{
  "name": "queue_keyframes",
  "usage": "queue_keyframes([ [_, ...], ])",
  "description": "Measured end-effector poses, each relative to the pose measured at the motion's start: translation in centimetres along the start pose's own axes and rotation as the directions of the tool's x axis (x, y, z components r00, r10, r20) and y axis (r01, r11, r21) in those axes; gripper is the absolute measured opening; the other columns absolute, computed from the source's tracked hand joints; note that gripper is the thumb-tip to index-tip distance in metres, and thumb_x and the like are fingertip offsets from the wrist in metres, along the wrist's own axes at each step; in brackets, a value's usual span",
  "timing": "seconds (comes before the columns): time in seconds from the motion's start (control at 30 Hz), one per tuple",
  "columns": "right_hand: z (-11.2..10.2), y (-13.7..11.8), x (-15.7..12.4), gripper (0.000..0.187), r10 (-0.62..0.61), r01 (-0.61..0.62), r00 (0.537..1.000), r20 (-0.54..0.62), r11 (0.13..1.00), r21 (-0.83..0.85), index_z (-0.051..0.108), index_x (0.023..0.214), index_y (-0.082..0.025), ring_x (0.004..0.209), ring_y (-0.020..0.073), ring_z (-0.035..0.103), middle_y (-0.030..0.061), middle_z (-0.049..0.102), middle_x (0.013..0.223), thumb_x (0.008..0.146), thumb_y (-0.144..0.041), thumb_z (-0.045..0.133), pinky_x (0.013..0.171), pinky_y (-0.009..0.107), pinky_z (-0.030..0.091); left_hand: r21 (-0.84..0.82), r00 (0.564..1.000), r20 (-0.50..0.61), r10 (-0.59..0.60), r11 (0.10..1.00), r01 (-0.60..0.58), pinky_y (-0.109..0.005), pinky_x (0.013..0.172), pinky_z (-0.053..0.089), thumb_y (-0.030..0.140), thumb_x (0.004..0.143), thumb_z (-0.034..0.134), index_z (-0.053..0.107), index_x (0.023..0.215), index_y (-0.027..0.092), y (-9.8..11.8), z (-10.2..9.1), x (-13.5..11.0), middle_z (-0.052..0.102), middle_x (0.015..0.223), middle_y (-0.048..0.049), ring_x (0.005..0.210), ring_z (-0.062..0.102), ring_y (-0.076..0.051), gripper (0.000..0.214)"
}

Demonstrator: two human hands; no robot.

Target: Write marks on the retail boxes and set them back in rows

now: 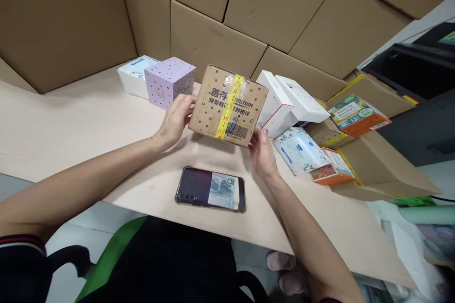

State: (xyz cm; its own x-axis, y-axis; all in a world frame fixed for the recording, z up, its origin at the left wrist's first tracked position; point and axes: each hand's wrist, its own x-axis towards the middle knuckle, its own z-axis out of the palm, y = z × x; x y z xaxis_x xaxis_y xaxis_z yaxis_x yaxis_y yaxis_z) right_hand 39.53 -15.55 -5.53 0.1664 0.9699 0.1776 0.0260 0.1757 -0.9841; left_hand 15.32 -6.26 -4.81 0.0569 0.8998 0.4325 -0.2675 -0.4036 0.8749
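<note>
Between my two hands is a small brown cardboard box (202, 99), printed with dark Chinese text and small rings, with yellow tape down its middle. It is tilted so that the printed face points toward me. My left hand (176, 120) grips its left side, and my right hand (263, 154) grips the lower right corner; some fingers of both are hidden behind it. Below the box, a dark phone (194, 187) lies face down on the table with a 10 yuan note (223, 191) in its clear case. A purple patterned box (159, 85) stands just beyond my left hand.
Large cardboard cartons (213, 33) line the table's back edge. A tissue pack (133, 83) sits behind the purple box. To the right are white boxes (302, 99), another tissue pack (298, 151), orange boxes (359, 116) and an open carton (387, 165). The pale table (135, 175) ends near my body.
</note>
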Motion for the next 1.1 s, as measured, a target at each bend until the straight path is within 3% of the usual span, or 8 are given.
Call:
queue_keyframes([
  [0.2, -0.1, 0.4, 0.2, 0.070, -0.007, 0.005, 1.000, -0.011, 0.993, -0.117, 0.071, 0.123, -0.031, 0.111, 0.0267, 0.065, 0.0069, 0.072, 0.126, 0.091, -0.083, 0.038, 0.090, 0.043, 0.051, -0.083, 0.999, 0.021, -0.031, 0.996, 0.032, -0.032, 0.075, 0.056, 0.068, 0.093, 0.060, 0.058, 0.087, 0.022, 0.0, 0.1, -0.2, 0.071, 0.097, -0.0040, 0.089, 0.070, -0.020, 0.046],
  [0.4, 0.1, 1.3, 0.0, 0.070, 0.052, -0.053, 0.999, -0.014, 0.994, -0.098, 0.072, 0.116, -0.027, 0.092, 0.0208, 0.064, 0.0061, 0.074, 0.113, 0.091, -0.083, 0.039, 0.076, 0.034, 0.048, -0.041, 0.997, -0.023, -0.075, 0.996, 0.074, -0.029, 0.068, 0.055, 0.070, 0.090, 0.061, 0.050, 0.084, 0.023, 0.0, 0.4, -0.4, 0.062, 0.087, -0.0015, 0.084, 0.066, -0.019, 0.049],
  [0.6, 0.0, 2.0, 0.0, 0.070, 0.121, -0.124, 0.992, -0.028, 0.988, -0.095, 0.070, 0.121, -0.030, 0.088, 0.0185, 0.065, 0.0039, 0.074, 0.108, 0.090, -0.084, 0.039, 0.073, 0.030, 0.048, 0.029, 0.988, 0.007, -0.151, 0.988, 0.151, -0.031, 0.068, 0.055, 0.076, 0.091, 0.053, 0.050, 0.084, 0.023, 0.2, 0.1, -0.3, 0.061, 0.086, -0.0031, 0.083, 0.065, -0.020, 0.054],
  [0.7, 0.1, 2.0, 0.0, 0.071, 0.121, -0.122, 0.993, -0.015, 0.987, -0.104, 0.070, 0.123, -0.031, 0.087, 0.0186, 0.064, 0.0035, 0.075, 0.107, 0.090, -0.085, 0.037, 0.073, 0.031, 0.048, 0.040, 0.986, 0.024, -0.167, 0.985, 0.166, -0.031, 0.070, 0.055, 0.077, 0.087, 0.059, 0.051, 0.087, 0.023, 0.5, 0.0, -0.2, 0.063, 0.092, -0.0036, 0.090, 0.065, -0.022, 0.054],
  [0.9, 0.3, 1.4, -0.2, 0.071, 0.113, -0.111, 0.993, 0.019, 0.990, -0.086, 0.070, 0.123, -0.031, 0.087, 0.0183, 0.065, 0.0035, 0.074, 0.111, 0.090, -0.085, 0.039, 0.071, 0.030, 0.049, 0.082, 0.983, 0.040, -0.182, 0.981, 0.178, -0.029, 0.068, 0.053, 0.066, 0.082, 0.071, 0.053, 0.091, 0.024, 0.9, -0.2, 0.3, 0.061, 0.094, -0.0023, 0.093, 0.062, -0.022, 0.047],
  [1.1, 0.6, 0.3, -0.4, 0.078, 0.183, -0.175, 0.979, 0.088, 0.980, -0.099, 0.072, 0.116, -0.021, 0.087, 0.0183, 0.067, 0.0092, 0.072, 0.117, 0.085, -0.087, 0.044, 0.068, 0.030, 0.049, 0.087, 0.971, -0.093, -0.219, 0.970, 0.227, -0.030, 0.059, 0.047, 0.050, 0.086, 0.064, 0.057, 0.090, 0.022, 1.1, -0.9, 2.3, 0.057, 0.081, -0.0025, 0.077, 0.061, -0.021, 0.029],
])
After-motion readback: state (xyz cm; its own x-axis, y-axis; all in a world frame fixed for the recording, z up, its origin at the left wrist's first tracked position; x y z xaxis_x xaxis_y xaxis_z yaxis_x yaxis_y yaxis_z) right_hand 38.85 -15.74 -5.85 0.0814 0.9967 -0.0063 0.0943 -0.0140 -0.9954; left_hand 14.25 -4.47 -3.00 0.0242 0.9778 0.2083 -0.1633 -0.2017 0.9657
